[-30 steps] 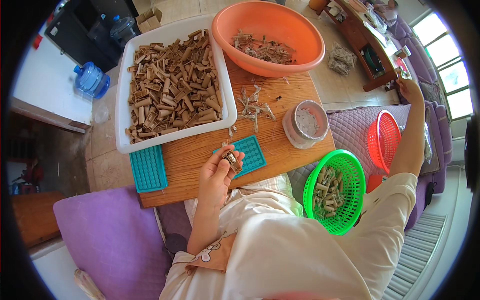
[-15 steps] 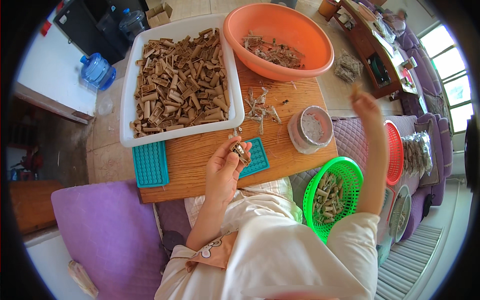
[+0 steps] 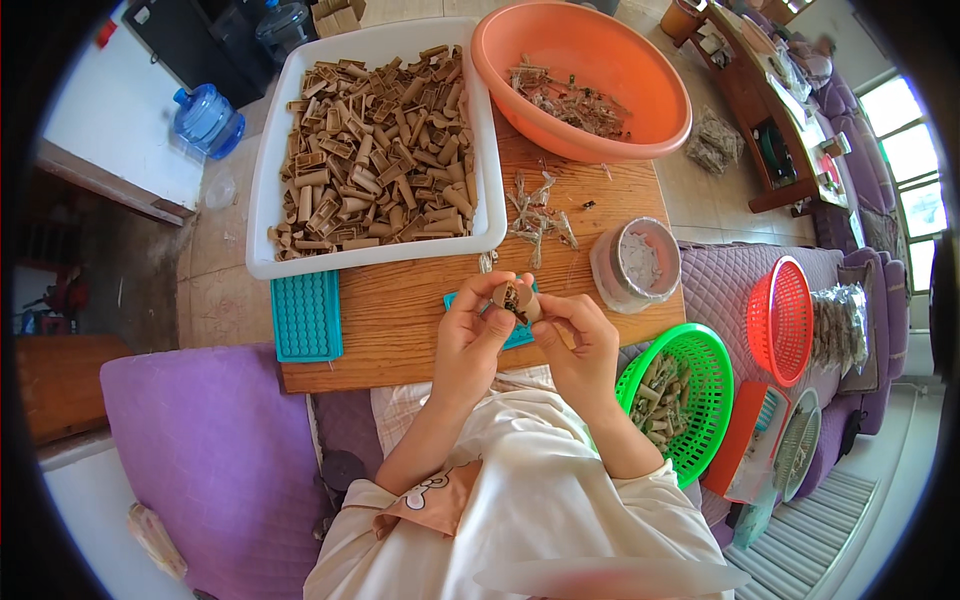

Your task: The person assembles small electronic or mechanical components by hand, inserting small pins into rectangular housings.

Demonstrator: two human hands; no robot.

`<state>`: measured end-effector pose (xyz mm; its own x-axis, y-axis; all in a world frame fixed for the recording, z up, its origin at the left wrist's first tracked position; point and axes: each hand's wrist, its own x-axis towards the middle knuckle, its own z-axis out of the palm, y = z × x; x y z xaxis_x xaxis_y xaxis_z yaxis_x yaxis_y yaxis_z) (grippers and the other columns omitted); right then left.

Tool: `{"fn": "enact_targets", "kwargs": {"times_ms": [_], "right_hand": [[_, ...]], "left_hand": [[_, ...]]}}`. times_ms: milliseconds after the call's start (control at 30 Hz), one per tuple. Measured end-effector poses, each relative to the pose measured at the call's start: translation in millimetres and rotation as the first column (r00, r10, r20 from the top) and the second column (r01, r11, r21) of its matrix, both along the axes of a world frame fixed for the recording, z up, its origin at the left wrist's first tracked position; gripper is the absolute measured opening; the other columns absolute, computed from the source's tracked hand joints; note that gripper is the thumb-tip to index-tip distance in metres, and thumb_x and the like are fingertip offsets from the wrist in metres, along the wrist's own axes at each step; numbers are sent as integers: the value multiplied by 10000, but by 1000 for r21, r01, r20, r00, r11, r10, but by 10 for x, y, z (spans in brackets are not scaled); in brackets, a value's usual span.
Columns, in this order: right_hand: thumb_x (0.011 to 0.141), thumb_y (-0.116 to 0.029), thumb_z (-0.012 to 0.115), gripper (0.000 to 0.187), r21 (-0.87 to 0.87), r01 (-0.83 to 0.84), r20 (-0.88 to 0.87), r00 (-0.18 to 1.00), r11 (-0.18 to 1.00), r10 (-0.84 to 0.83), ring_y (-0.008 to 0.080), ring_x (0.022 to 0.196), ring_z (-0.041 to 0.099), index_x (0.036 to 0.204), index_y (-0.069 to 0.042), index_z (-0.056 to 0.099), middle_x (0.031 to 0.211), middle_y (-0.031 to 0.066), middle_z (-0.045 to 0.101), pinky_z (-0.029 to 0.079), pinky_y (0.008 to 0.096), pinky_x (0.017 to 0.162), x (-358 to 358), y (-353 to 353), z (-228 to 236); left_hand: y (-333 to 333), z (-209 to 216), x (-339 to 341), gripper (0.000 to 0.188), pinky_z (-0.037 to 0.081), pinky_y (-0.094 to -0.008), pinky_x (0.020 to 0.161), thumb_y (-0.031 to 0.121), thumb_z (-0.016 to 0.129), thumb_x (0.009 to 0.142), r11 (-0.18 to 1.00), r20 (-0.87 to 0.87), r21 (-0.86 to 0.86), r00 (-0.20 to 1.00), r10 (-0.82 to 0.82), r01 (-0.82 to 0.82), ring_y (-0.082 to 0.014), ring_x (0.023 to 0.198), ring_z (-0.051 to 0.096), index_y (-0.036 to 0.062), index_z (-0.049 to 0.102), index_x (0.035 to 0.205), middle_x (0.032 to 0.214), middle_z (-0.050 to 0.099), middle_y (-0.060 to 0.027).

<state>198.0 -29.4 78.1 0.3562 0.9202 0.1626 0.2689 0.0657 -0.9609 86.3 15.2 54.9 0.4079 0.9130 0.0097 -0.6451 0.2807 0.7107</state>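
Note:
Above the table's near edge, my left hand (image 3: 473,335) pinches a small tan half-round plastic shell (image 3: 510,296) by its left side. Dark and shiny small parts show inside the shell's hollow. My right hand (image 3: 580,345) is closed at the shell's right end, thumb and forefinger against the tan plastic. Whether it holds a separate second piece there, I cannot tell. Below and behind the hands lies a teal pitted tray (image 3: 519,338), mostly covered by them. Beyond it, a loose heap of small clear-wrapped wired parts (image 3: 540,215) rests on the wooden table (image 3: 400,372).
A white bin (image 3: 258,250) full of tan shells stands at left, over another teal tray (image 3: 306,318). An orange basin (image 3: 580,135) of wired parts is behind. At right are a clear round tub (image 3: 605,285), a green basket (image 3: 715,410) of tan pieces, and a red basket (image 3: 779,320).
My right hand has come down and left from its raised place at the right to meet my left hand at the shell. My left hand has shifted slightly right. The view has turned slightly.

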Motion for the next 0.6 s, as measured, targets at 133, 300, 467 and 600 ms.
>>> {"fn": "enact_targets", "kwargs": {"times_ms": [133, 300, 467, 600], "right_hand": [[693, 38, 610, 209, -24, -5, 59, 998, 1000, 6, 177, 723, 580, 898, 12, 580, 774, 102, 560, 473, 245, 549, -15, 35, -16], [672, 35, 626, 197, -30, -4, 128, 992, 1000, 8, 192, 707, 587, 858, 15, 563, 778, 106, 560, 474, 275, 559, -20, 107, -80], [711, -14, 564, 103, -101, -205, 170, 961, 974, 219, 246, 586, 543, 806, 17, 539, 704, 138, 544, 430, 297, 511, -51, 115, -197], [731, -38, 544, 72, -142, -133, 178, 971, 981, 157, 240, 501, 484, 766, 24, 532, 618, 131, 530, 400, 312, 479, -92, 105, -269]], "left_hand": [[-9, -23, 30, 320, 367, -278, 902, 116, 519, 836, 999, -37, 35, 999, -3, 4, -153, 1046, 466, 10, 418, 1121, 1110, 493, -107], [-40, -7, 118, 297, 404, -242, 836, 113, 502, 845, 989, -232, 121, 966, 111, -84, -136, 987, 492, -3, 439, 1111, 1083, 511, -109], [-60, -1, 201, 234, 441, -243, 747, 154, 444, 876, 926, -453, 333, 831, 322, -177, -144, 853, 546, -11, 479, 1038, 946, 564, -110], [-19, -104, 198, 385, 415, -280, 801, 349, 342, 899, 957, -485, 278, 847, 218, -87, -186, 911, 536, 2, 468, 1005, 869, 541, -86]]}}
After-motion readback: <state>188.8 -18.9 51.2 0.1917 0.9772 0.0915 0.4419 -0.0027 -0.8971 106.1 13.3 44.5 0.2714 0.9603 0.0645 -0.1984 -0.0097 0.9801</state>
